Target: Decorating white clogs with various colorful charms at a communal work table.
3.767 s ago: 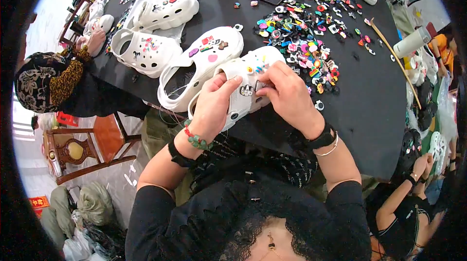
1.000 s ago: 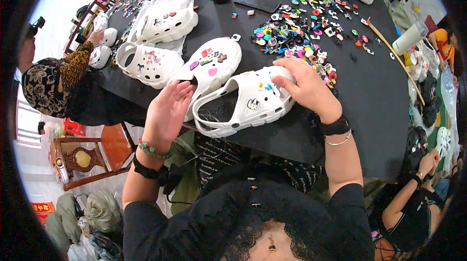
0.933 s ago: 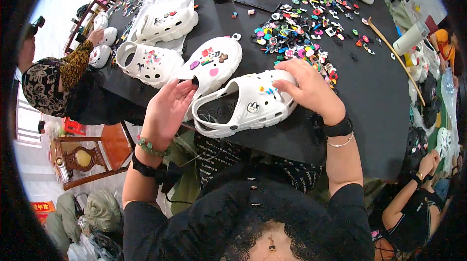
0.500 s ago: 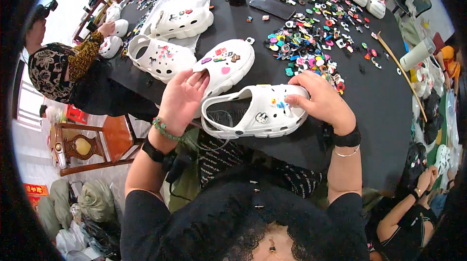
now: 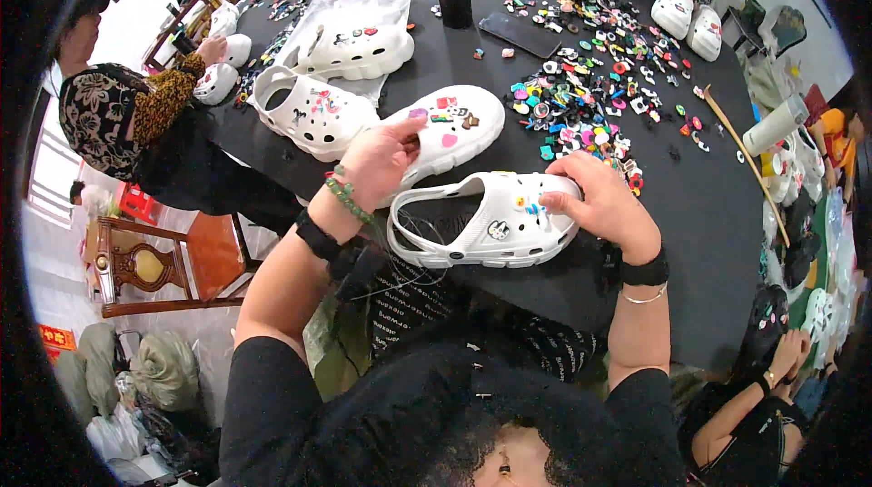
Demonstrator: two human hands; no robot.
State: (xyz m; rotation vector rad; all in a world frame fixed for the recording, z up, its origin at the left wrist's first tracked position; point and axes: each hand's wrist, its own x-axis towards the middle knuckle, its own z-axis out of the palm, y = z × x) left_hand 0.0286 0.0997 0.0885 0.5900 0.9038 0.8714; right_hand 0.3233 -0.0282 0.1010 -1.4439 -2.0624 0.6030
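On tabletop, white decorated clog in right hand's grip; left hand at second clog, grip unclear

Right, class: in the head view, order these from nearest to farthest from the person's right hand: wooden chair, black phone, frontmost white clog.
1. White clog: touching the right hand.
2. Black phone: beyond the hand, on the table.
3. Wooden chair: far left, off the table.
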